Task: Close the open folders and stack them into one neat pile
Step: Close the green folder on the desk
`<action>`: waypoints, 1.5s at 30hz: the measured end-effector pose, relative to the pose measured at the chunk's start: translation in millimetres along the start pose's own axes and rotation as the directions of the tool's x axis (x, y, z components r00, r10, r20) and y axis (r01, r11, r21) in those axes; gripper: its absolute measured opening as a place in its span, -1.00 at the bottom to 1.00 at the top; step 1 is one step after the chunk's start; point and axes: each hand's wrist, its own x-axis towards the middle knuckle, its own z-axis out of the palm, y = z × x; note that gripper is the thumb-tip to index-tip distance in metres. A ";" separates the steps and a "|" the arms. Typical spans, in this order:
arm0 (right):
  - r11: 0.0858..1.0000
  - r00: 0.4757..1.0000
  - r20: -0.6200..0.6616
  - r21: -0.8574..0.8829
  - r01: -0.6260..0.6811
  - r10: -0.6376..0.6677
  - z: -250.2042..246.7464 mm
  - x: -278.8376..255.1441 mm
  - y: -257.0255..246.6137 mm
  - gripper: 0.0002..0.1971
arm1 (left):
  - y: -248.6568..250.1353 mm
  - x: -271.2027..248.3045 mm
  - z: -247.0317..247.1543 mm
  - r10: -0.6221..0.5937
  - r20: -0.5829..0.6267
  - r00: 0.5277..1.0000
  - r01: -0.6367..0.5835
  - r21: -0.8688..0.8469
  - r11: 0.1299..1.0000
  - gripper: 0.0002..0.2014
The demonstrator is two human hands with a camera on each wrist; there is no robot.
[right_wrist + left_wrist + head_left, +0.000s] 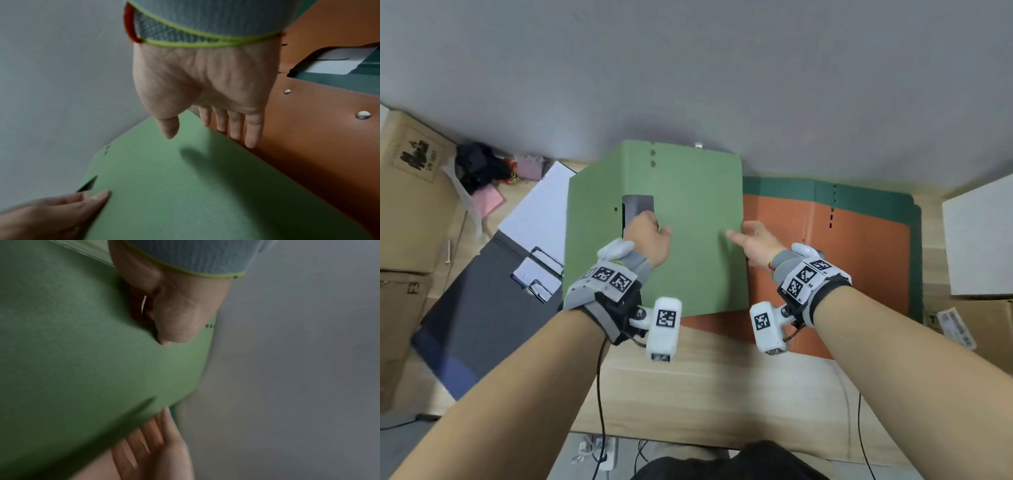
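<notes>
A person holds a light green folder (681, 219) raised off a pale wooden surface (709, 387), its cover facing the head camera and its upper edge leaning toward a grey wall. The left hand (649, 238) grips the folder at a rectangular cut-out (637, 209) near the spine, fingers curled through the opening and thumb pressed flat on the green cover; the left wrist view shows that thumb (174, 324) lying against the board. The right hand (755, 240) sits at the folder's opposite edge with its fingers straight: the right wrist view shows four fingers (252, 129) reaching behind the edge and the thumb (169, 128) spread in front, hovering over the cover; whether it pinches the board cannot be told. Just beyond the right hand, partly under the green folder, an orange folder (859, 260) lies open and flat on the surface, resting on a dark green folder (876, 195) whose border shows along its far and right sides. Out past the left hand, a dark grey clip folder (482, 308) lies open with a white sheet (541, 209) in it. Cardboard boxes (410, 212) stand further left, and a white board (979, 236) rests beyond the open folders to the right.
</notes>
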 end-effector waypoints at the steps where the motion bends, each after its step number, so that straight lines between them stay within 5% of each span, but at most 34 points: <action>1: 0.999 1.000 -0.011 0.041 0.018 -0.018 -2.7 -3.2 -3.1 -0.34 | 7.3 -9.4 -8.3 0.034 -0.025 0.999 -0.034 -0.022 0.999 -0.86; 6: 0.877 0.984 -0.025 0.450 0.168 -0.175 -22.7 -25.0 -15.2 -0.79 | 24.3 -58.5 -55.6 0.226 -0.075 0.971 -0.230 -0.048 0.972 -0.83; 8: 0.790 0.973 -0.017 0.580 0.197 -0.230 -34.8 -27.8 -15.3 -0.80 | 23.6 -69.0 -70.7 0.288 -0.245 0.926 -0.311 -0.057 0.949 -0.74; 10: 0.763 0.962 -0.022 0.604 0.231 -0.274 -47.5 -35.9 -15.7 -0.82 | 22.0 -73.1 -79.4 0.227 -0.444 0.867 -0.309 -0.122 0.943 -0.54; 11: 0.759 0.958 -0.019 0.605 0.240 -0.287 -52.4 -39.7 -15.8 -0.82 | 22.4 -72.7 -80.9 0.160 -0.446 0.881 -0.262 -0.177 0.949 -0.42; 14: 0.750 0.947 -0.015 0.607 0.263 -0.320 -60.9 -53.8 -13.0 -0.81 | 21.0 -60.4 -75.1 0.010 -0.034 0.999 -0.024 -0.420 0.907 -0.23; 15: 0.750 0.947 -0.027 0.604 0.271 -0.321 -61.7 -56.9 -11.0 -0.81 | 21.2 -59.0 -73.4 0.005 0.112 0.994 0.053 -0.504 0.862 -0.22; 17: 0.761 0.955 -0.062 0.590 0.270 -0.291 -60.3 -58.2 -7.6 -0.82 | 19.9 -51.4 -66.4 0.006 0.219 0.976 0.124 -0.575 0.809 0.01; 19: 0.812 0.958 -0.081 0.514 0.276 -0.274 -57.9 -60.2 -2.0 -0.80 | 16.6 -44.4 -53.5 0.009 0.192 0.981 0.106 -0.580 0.808 0.11; 25: 0.973 0.970 -0.121 0.077 0.219 -0.209 -52.8 -59.1 3.8 -0.41 | 20.2 -47.1 -36.6 -0.040 0.070 0.997 0.070 -0.497 0.865 -0.38; 28: 0.984 0.975 -0.158 -0.102 0.144 -0.159 -62.3 -54.6 15.5 -0.43 | 5.3 -36.8 -36.1 -0.062 0.031 0.998 0.069 -0.426 0.902 -0.53; 35: 0.939 0.949 -0.176 -0.185 -0.291 0.260 -80.7 -32.3 76.6 -0.75 | -60.2 -10.7 -9.8 -0.189 0.105 0.976 0.205 -0.176 0.963 -0.47; 38: 0.939 0.935 -0.100 -0.005 -0.343 0.341 -68.0 -17.7 95.1 -0.71 | -74.8 -5.5 6.1 -0.283 0.107 0.953 0.295 -0.124 0.947 -0.43; 42: 0.931 0.925 -0.116 -0.013 -0.365 0.361 -55.2 -16.1 98.4 -0.71 | -95.3 15.4 34.9 -0.341 0.130 0.931 0.343 0.009 0.939 -0.16; 45: 0.934 0.927 -0.135 -0.022 -0.356 0.350 -54.6 -15.2 100.4 -0.63 | -101.5 29.7 51.0 -0.350 0.172 0.921 0.344 0.064 0.937 -0.25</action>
